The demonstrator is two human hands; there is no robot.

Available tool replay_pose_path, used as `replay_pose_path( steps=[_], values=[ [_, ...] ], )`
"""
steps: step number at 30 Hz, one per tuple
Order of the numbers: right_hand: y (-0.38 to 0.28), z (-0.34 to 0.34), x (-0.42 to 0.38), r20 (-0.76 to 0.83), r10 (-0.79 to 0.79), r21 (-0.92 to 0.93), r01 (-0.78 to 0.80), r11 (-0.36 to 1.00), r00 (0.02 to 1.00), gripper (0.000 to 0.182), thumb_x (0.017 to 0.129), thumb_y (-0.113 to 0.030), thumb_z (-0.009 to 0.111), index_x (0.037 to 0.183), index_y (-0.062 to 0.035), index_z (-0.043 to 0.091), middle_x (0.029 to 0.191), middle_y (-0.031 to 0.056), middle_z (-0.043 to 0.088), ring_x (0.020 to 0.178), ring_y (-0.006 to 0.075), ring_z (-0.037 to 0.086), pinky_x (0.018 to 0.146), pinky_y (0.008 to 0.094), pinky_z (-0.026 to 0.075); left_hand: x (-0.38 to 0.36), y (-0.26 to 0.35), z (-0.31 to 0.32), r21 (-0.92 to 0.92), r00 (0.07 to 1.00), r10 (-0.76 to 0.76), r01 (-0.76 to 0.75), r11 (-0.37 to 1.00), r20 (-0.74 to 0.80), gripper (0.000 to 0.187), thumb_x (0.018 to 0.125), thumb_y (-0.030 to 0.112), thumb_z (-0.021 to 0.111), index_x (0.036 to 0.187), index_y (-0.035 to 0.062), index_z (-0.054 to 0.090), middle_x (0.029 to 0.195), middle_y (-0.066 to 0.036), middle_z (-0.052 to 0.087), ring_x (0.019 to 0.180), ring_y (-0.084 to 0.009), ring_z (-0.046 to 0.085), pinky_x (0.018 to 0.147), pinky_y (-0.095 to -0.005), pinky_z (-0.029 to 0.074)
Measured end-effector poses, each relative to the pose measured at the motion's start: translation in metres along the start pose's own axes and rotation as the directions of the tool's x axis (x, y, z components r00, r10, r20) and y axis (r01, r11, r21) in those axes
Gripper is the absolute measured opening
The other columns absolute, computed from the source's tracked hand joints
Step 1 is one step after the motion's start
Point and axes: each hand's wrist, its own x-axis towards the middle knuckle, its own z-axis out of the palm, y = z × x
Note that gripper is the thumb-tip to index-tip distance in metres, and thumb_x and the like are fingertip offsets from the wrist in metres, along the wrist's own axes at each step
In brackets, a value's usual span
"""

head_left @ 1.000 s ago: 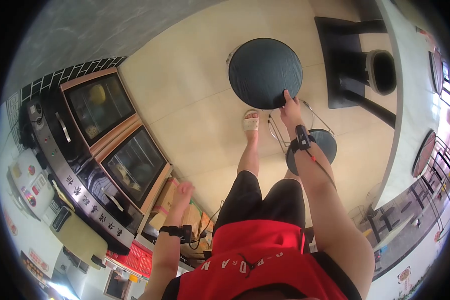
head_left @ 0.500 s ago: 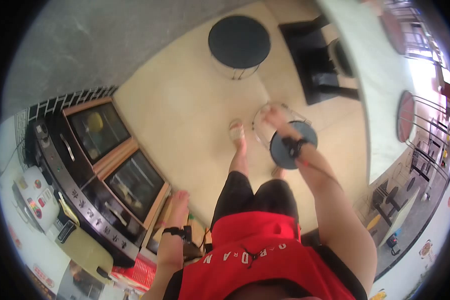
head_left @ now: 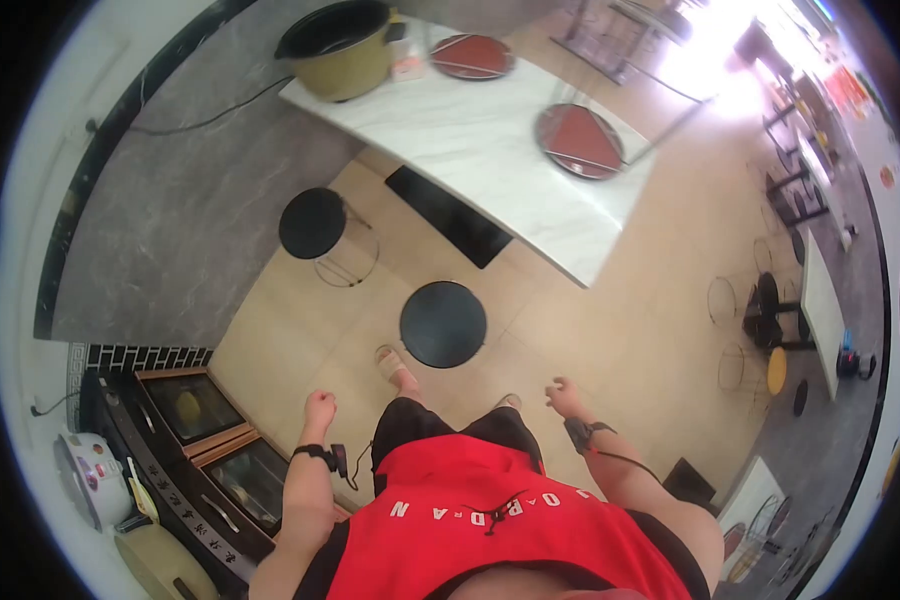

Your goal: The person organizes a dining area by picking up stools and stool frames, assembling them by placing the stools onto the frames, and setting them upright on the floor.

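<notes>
My left hand is loosely closed, with nothing visible in it. It hangs to the left of my legs, close to the cabinet with glass doors. My right hand is out to the right over the floor, its fingers apart and holding nothing. A round dark stool stands upright just beyond my feet, apart from both hands. Farther off, another round black stool stands near the grey wall. Both wrists wear black bands with small devices and cables.
A white marble-topped table carries upturned stools and a large olive-green pot. At left is the glass-doored cabinet, with a white cooker behind it. More tables and stools line the right side.
My right hand has let go of the dark stool and drawn back toward my body. That stool now stands upright ahead of my feet. My view has tilted up, showing more of the table.
</notes>
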Motion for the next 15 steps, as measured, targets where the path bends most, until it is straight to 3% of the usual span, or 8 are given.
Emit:
replay_pose_path(
  steps=[1,2,3,5,7,10,12,15],
  values=[
    [0.036,-0.03,-0.009,-0.013,-0.001,0.027,0.001,1.0,1.0,0.047,0.086,-0.017,0.06,0.127,0.003,0.049,0.097,0.0181,0.067,0.075,0.0248,0.069,0.067,0.0359,0.055,0.009,0.006,0.024,0.095,0.992,0.127,-0.125,0.988,-0.017,0.021,0.084,0.022,0.062,0.08,0.0017,0.066,0.072,-0.015,0.067,0.071,-0.0242,0.066,0.064,-0.039,0.051],
    [0.076,-0.056,-0.015,-0.045,0.103,0.16,-0.094,0.983,0.994,0.044,0.087,-0.019,0.059,0.125,0.002,0.05,0.098,0.0176,0.067,0.076,0.0246,0.068,0.064,0.0354,0.054,0.021,0.009,0.047,0.192,0.968,0.252,-0.243,0.951,-0.018,0.023,0.083,0.025,0.064,0.079,0.0021,0.066,0.073,-0.016,0.067,0.072,-0.0271,0.067,0.067,-0.0407,0.051],
    [0.111,-0.073,-0.031,-0.058,0.221,0.293,-0.195,0.936,0.974,0.041,0.089,-0.02,0.057,0.124,0.0009,0.051,0.098,0.0171,0.067,0.076,0.0244,0.068,0.062,0.0349,0.053,0.006,0.034,0.063,0.2,0.962,0.275,-0.271,0.942,0.011,0.025,0.083,0.027,0.065,0.077,0.002,0.066,0.074,-0.017,0.067,0.073,-0.0292,0.066,0.068,-0.0411,0.052],
    [0.148,-0.111,-0.088,-0.118,0.295,0.416,-0.222,0.882,0.948,0.038,0.09,-0.021,0.056,0.121,0.0002,0.052,0.099,0.0165,0.067,0.075,0.024,0.067,0.059,0.0335,0.051,-0.013,0.085,0.105,0.204,0.947,0.309,-0.32,0.925,0.084,0.027,0.082,0.028,0.066,0.076,0.0019,0.065,0.075,-0.018,0.067,0.074,-0.0313,0.066,0.07,-0.0416,0.052],
    [0.183,-0.146,-0.131,-0.191,0.369,0.603,-0.188,0.775,0.909,0.036,0.091,-0.024,0.052,0.118,-0.0013,0.053,0.101,0.0156,0.066,0.073,0.0232,0.065,0.057,0.0301,0.048,-0.021,0.129,0.15,0.225,0.89,0.344,-0.416,0.881,0.298,0.028,0.082,0.029,0.067,0.075,0.0022,0.065,0.074,-0.018,0.067,0.072,-0.0311,0.067,0.069,-0.041,0.052],
    [0.224,-0.164,-0.17,-0.223,0.483,0.751,-0.166,0.639,0.847,0.034,0.091,-0.023,0.053,0.118,-0.0018,0.053,0.102,0.0162,0.066,0.073,0.0224,0.064,0.056,0.0298,0.048,-0.062,0.216,0.195,0.255,0.814,0.385,-0.522,0.814,0.436,0.029,0.081,0.031,0.069,0.075,0.0026,0.065,0.073,-0.017,0.067,0.069,-0.0311,0.066,0.067,-0.0413,0.052],
    [0.235,-0.163,-0.176,-0.206,0.498,0.756,-0.186,0.628,0.843,0.034,0.091,-0.023,0.052,0.118,-0.0019,0.054,0.103,0.0159,0.066,0.075,0.0223,0.064,0.058,0.0302,0.048,-0.072,0.258,0.226,0.253,0.771,0.443,-0.591,0.766,0.458,0.028,0.083,0.03,0.068,0.076,0.0029,0.065,0.071,-0.014,0.067,0.065,-0.027,0.066,0.065,-0.0394,0.052],
    [0.218,-0.165,-0.166,-0.149,0.465,0.737,-0.216,0.64,0.873,0.034,0.091,-0.025,0.052,0.117,-0.0023,0.055,0.102,0.0139,0.067,0.079,0.0217,0.065,0.064,0.0318,0.05,-0.099,0.337,0.262,0.037,0.709,0.447,-0.553,0.832,0.546,0.026,0.087,0.027,0.066,0.081,0.0017,0.064,0.07,-0.009,0.067,0.064,-0.0181,0.064,0.061,-0.0329,0.051]
  ],
)
